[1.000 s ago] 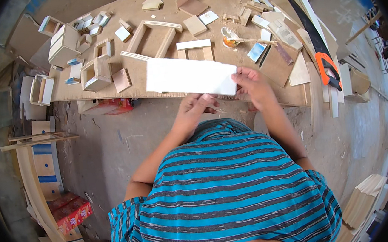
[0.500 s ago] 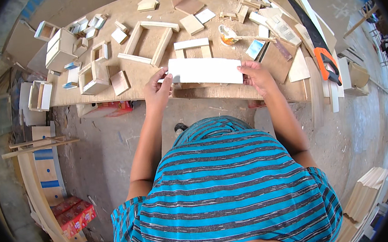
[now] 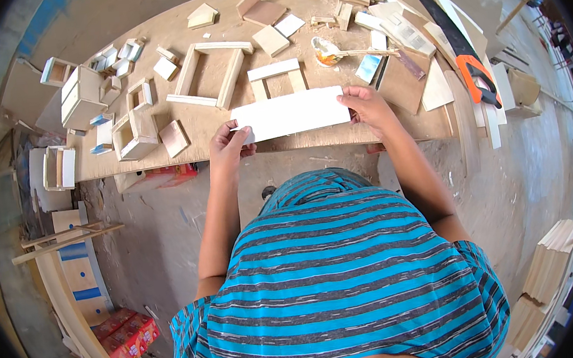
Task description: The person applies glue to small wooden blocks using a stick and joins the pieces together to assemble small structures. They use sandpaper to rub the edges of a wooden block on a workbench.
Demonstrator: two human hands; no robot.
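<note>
Hands pinch the white board [image 3: 291, 114] by its ends — left hand [image 3: 229, 143], right hand [image 3: 365, 104] — above the table [image 3: 378, 133] edge. A loose pinch could drop it — or it could knock the glue cup [image 3: 325, 51] beyond.

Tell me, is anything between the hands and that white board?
No, nothing is. The left hand grips one end of the white board and the right hand grips the other end, both touching it directly. The U-shaped wooden frame lies on the workbench just beyond the board.
</note>
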